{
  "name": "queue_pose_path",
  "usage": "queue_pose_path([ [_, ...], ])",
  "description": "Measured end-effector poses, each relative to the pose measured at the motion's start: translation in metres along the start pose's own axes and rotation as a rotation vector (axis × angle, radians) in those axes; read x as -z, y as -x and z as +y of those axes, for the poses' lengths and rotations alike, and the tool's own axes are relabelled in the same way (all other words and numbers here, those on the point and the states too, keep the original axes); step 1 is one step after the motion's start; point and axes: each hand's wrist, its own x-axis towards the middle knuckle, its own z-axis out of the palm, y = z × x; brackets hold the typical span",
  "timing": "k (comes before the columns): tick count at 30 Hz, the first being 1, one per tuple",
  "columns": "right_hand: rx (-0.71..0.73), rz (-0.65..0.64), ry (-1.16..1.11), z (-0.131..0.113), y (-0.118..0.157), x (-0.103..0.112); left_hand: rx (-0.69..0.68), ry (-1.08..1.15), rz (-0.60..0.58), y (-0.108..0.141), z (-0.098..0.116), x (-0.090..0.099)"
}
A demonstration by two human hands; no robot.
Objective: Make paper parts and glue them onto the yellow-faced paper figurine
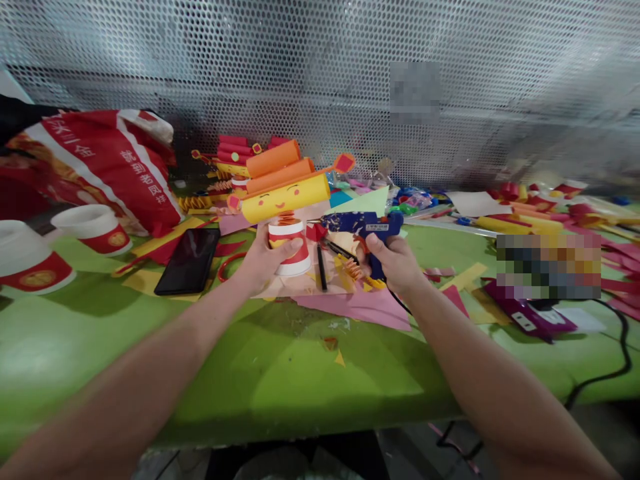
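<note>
My left hand [273, 257] is wrapped round a red and white paper cup [291, 257], near the middle of the table. On top of the cup, joined by a folded orange paper spring, sits a yellow paper roll [287, 198] with a drawn face. Two orange paper rolls [280, 167] are stacked above it. My right hand [393, 260] grips a blue hot glue gun [357, 223] by its handle. The nozzle points left at the upper side of the cup; whether it touches cannot be made out. A black pen [321, 268] lies between the hands.
A black phone [189, 261] lies left on the green table [280, 393], near white and red paper cups [95, 227] and a large red bag [105, 167]. Pink paper [357, 308] lies in front. Paper scraps and a black cable [625, 340] are at right. Perforated metal [310, 80] stands behind.
</note>
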Motion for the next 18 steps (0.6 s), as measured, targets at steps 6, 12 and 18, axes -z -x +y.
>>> queue_pose_path([
  [6,0.131,0.376,-0.048,-0.007,-0.017,0.035,-0.041,-0.027,-0.014,-0.002,0.000,0.002],
  [12,-0.124,0.686,0.088,0.012,-0.037,0.087,-0.075,-0.028,-0.054,-0.007,-0.004,0.006],
  [18,-0.254,0.669,0.341,0.034,-0.043,0.113,-0.056,-0.010,-0.045,-0.007,-0.003,0.006],
])
